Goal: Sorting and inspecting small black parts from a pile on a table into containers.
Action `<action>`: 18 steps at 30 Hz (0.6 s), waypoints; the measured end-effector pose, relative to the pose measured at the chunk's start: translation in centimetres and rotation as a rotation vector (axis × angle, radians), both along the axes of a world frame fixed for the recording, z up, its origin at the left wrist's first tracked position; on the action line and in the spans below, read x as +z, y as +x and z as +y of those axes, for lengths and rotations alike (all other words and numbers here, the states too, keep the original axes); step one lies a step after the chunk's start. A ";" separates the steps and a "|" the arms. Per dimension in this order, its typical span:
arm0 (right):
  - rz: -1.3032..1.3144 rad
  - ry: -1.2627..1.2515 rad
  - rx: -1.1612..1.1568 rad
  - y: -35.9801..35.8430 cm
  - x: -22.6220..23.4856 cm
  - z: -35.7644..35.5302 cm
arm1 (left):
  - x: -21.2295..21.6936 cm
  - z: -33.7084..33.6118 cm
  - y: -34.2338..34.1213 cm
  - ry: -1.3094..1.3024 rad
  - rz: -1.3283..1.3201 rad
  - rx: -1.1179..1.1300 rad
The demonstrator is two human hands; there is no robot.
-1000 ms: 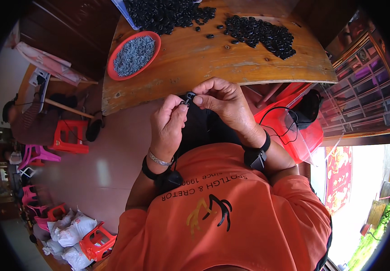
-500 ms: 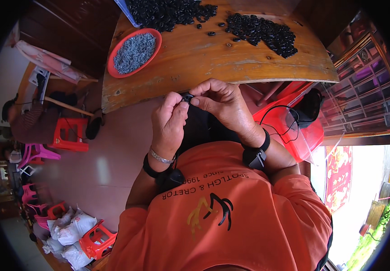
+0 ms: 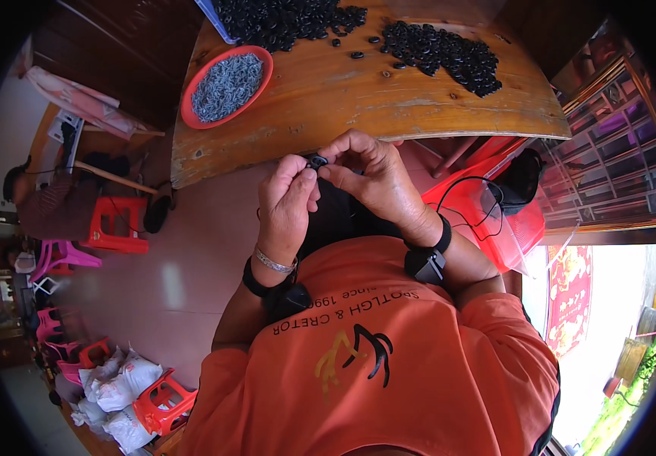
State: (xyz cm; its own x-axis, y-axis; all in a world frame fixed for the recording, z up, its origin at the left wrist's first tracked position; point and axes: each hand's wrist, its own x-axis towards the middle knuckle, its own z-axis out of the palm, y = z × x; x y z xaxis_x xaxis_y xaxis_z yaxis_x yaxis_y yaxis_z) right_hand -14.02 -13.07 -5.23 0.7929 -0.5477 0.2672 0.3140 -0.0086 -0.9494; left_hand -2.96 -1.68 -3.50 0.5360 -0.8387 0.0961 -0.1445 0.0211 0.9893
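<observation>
Between my two hands, just off the near edge of the wooden table (image 3: 389,106), is a small round black part (image 3: 316,162) with an opening in it. The thumb and forefinger of my left hand (image 3: 288,199) pinch it from the left. From the other side, the thumb and forefinger of my right hand (image 3: 370,171) close on it too; whether a smaller piece sits in these fingertips is hidden. Left of my hands, an orange-red bowl (image 3: 266,76) holds many thin grey metal pieces (image 3: 225,86). Similar black parts lie in a left pile (image 3: 275,23) and a right pile (image 3: 446,55).
A blue-edged tray (image 3: 215,21) stands at the table's far left. Red stools (image 3: 115,224), white sacks (image 3: 126,384) and a seated person (image 3: 58,205) are off to the left. A red chair (image 3: 488,220) with a black bag (image 3: 522,182) is by my right arm.
The black part turns slightly in my fingertips, and more of its face shows. My right thumb and forefinger have shifted a little; my left hand stays almost in place.
</observation>
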 end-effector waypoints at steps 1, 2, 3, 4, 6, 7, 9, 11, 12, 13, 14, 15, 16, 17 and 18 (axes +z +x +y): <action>0.027 -0.023 -0.021 0.0 0.0 -0.1 | 0.0 0.0 0.0 0.000 0.000 0.000; 0.027 -0.022 -0.021 -0.1 -0.1 -0.2 | -0.1 0.0 0.0 -0.011 0.017 -0.022; 0.037 -0.012 -0.010 -0.1 -0.1 -0.4 | -0.2 0.0 0.0 -0.023 0.033 -0.043; 0.047 -0.001 0.001 -0.1 -0.1 -0.5 | -0.3 0.0 0.0 -0.022 0.033 -0.045; 0.025 0.015 0.020 -0.1 -0.2 -0.6 | -0.6 0.0 0.0 -0.038 0.043 -0.058; 0.003 0.031 0.041 -0.1 -0.3 -0.6 | -0.6 0.0 0.1 -0.037 0.043 -0.060; -0.025 0.055 0.057 -0.1 -0.5 -0.8 | -0.7 0.0 0.2 0.011 0.010 -0.055; -0.053 0.079 0.075 -0.1 -0.6 -0.9 | -0.7 0.0 0.1 0.021 0.027 -0.044; -0.051 0.081 0.084 0.0 -0.6 -0.9 | -0.7 0.0 0.1 0.032 0.045 -0.032; -0.049 0.083 0.093 0.0 -0.6 -0.9 | -0.8 0.0 0.1 0.032 0.045 -0.032; -0.049 0.083 0.093 0.0 -0.6 -0.8 | -0.9 0.0 0.1 0.019 0.051 -0.025; -0.039 0.076 0.084 0.0 -0.7 -0.8 | -1.0 0.0 0.0 0.006 0.057 -0.017; -0.028 0.070 0.074 0.0 -0.8 -0.8 | -1.0 0.0 0.0 0.007 0.057 -0.018; -0.028 0.071 0.073 0.0 -0.8 -0.8 | -1.0 0.0 0.0 0.000 0.055 -0.015; -0.018 0.047 0.072 0.0 -0.8 -0.8 | -1.0 -0.1 0.0 -0.007 0.053 -0.011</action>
